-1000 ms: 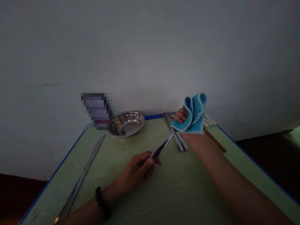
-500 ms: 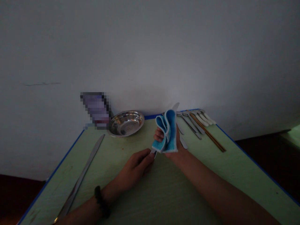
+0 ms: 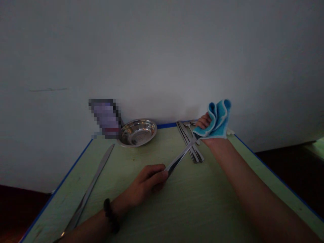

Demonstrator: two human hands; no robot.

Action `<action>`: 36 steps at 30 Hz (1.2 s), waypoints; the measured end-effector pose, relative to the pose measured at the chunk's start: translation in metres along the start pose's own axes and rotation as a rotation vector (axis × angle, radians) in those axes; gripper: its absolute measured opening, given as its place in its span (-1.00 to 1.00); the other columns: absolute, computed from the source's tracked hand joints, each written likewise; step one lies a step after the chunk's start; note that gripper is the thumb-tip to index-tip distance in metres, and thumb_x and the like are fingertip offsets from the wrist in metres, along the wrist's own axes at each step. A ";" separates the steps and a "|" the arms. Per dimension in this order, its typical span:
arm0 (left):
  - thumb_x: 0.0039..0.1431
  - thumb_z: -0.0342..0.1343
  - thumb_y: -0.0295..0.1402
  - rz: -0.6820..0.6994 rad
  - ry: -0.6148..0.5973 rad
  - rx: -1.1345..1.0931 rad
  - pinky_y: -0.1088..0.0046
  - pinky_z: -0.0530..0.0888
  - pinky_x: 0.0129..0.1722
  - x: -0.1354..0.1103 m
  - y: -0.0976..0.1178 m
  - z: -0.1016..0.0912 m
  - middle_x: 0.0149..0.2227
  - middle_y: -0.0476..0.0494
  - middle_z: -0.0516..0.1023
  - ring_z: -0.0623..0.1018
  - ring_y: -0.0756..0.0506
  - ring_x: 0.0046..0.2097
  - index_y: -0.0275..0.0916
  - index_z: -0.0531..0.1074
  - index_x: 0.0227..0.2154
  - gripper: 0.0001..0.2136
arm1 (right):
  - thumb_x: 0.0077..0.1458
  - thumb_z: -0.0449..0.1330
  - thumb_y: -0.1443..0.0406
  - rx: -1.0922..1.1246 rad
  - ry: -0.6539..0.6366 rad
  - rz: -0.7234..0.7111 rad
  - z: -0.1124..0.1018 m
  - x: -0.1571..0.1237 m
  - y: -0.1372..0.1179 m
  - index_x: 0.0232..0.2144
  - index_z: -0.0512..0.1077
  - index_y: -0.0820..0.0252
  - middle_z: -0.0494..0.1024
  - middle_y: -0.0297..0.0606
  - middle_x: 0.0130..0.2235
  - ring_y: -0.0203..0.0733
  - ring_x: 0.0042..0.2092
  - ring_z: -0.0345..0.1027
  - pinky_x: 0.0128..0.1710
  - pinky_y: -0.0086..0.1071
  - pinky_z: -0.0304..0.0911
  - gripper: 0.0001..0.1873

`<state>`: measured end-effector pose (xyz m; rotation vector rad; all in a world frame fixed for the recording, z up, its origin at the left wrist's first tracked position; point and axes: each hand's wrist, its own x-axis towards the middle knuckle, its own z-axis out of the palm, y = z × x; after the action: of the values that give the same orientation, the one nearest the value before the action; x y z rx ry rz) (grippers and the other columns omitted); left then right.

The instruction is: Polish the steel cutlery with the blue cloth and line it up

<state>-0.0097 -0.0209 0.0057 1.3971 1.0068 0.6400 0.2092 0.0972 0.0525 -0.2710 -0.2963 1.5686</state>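
My left hand [image 3: 148, 182] is closed around the handle end of a table knife [image 3: 180, 157], which slants up to the right over the table. At its upper end, my right hand [image 3: 203, 121] grips a folded blue cloth [image 3: 219, 118] with pale edging. The cloth is closed about the knife and hides its blade. Below and behind the held knife lie several pieces of steel cutlery [image 3: 194, 156], their handles towards me. Left of my left hand, a long knife [image 3: 95, 182] rests on the table, partly covered by my forearm.
A shiny steel bowl [image 3: 152, 135] stands at the back of the green table [image 3: 141, 219], which has blue edges. Beside it leans a pixelated, phone-like object [image 3: 105, 116]. A pale wall [image 3: 162, 60] rises directly behind. White handles [image 3: 230, 131] show partly at the back right.
My right hand and the cloth have moved right and slightly up along the knife, uncovering more of its handle. Cutlery at the right is now partly hidden. My left hand stays nearly in place.
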 end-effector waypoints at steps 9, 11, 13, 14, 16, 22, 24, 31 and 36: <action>0.19 -0.09 -0.03 0.113 0.060 0.066 0.58 0.08 -0.64 0.006 -0.006 0.000 -0.66 0.13 0.17 0.15 0.08 -0.62 -0.27 0.28 -0.52 -0.61 | 0.19 -0.26 0.05 0.057 -0.052 -0.003 -0.002 -0.004 0.013 -0.73 0.05 0.16 0.09 -0.48 -0.76 -0.47 -0.73 -0.10 -0.76 -0.56 -0.12 -0.46; 0.18 -0.09 -0.03 0.138 0.093 0.066 0.59 0.09 -0.64 0.009 -0.010 -0.001 -0.67 0.14 0.16 0.15 0.08 -0.62 -0.28 0.31 -0.48 -0.61 | 0.20 -0.28 0.07 0.068 -0.049 0.044 0.000 -0.008 0.023 -0.73 0.03 0.16 0.08 -0.47 -0.76 -0.46 -0.73 -0.13 -0.76 -0.56 -0.13 -0.47; 0.18 -0.08 -0.04 0.154 0.112 0.066 0.59 0.10 -0.64 0.010 -0.012 -0.001 -0.67 0.14 0.16 0.16 0.08 -0.63 -0.29 0.33 -0.46 -0.62 | 0.20 -0.29 0.08 0.081 -0.047 0.107 0.001 -0.012 0.034 -0.73 0.02 0.16 0.08 -0.47 -0.76 -0.46 -0.73 -0.15 -0.77 -0.56 -0.15 -0.47; 0.18 -0.08 -0.05 0.156 0.120 0.067 0.59 0.11 -0.64 0.011 -0.012 -0.001 -0.67 0.14 0.17 0.16 0.09 -0.63 -0.29 0.33 -0.46 -0.63 | 0.20 -0.30 0.08 0.088 -0.047 0.135 0.001 -0.015 0.039 -0.73 0.01 0.16 0.09 -0.46 -0.76 -0.46 -0.73 -0.15 -0.77 -0.56 -0.15 -0.47; 0.18 -0.07 -0.08 0.142 0.146 0.075 0.60 0.10 -0.65 0.012 -0.011 0.000 -0.68 0.15 0.16 0.15 0.09 -0.64 -0.29 0.33 -0.47 -0.65 | 0.20 -0.31 0.08 0.097 -0.034 0.187 0.003 -0.020 0.049 -0.73 0.00 0.16 0.08 -0.46 -0.76 -0.46 -0.73 -0.17 -0.78 -0.56 -0.16 -0.47; 0.17 -0.07 -0.13 0.104 0.215 0.148 0.59 0.08 -0.66 0.015 -0.006 0.004 -0.69 0.14 0.16 0.15 0.08 -0.63 -0.28 0.30 -0.53 -0.68 | 0.16 -0.21 0.04 0.086 0.038 0.328 0.010 -0.041 0.074 -0.74 0.05 0.17 0.06 -0.48 -0.77 -0.46 -0.74 -0.18 -0.79 -0.58 -0.17 -0.47; 0.18 -0.08 -0.12 0.097 0.217 0.152 0.59 0.08 -0.65 0.015 -0.004 0.006 -0.68 0.14 0.16 0.15 0.08 -0.63 -0.27 0.31 -0.52 -0.68 | 0.12 -0.13 0.03 0.067 0.065 0.341 0.012 -0.045 0.079 -0.74 0.06 0.16 0.07 -0.48 -0.77 -0.46 -0.75 -0.17 -0.79 -0.57 -0.17 -0.50; 0.16 -0.05 -0.14 0.042 0.210 0.194 0.58 0.08 -0.65 0.009 0.004 0.007 -0.66 0.12 0.15 0.17 0.07 -0.61 -0.26 0.28 -0.61 -0.66 | 0.07 -0.05 0.11 0.010 0.082 0.316 0.008 -0.034 0.070 -0.73 0.05 0.16 0.09 -0.49 -0.77 -0.45 -0.74 -0.17 -0.77 -0.56 -0.19 -0.57; 0.13 -0.04 -0.20 0.110 0.094 0.204 0.57 0.07 -0.65 0.003 0.004 0.003 -0.69 0.11 0.14 0.16 0.08 -0.62 -0.25 0.23 -0.70 -0.65 | 0.14 -0.15 0.11 0.032 0.026 0.133 0.002 -0.013 0.032 -0.74 0.03 0.17 0.10 -0.47 -0.77 -0.47 -0.73 -0.14 -0.74 -0.56 -0.19 -0.54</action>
<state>-0.0053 -0.0193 0.0088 1.6223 1.0993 0.7052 0.1784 0.0837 0.0430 -0.2910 -0.2368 1.6980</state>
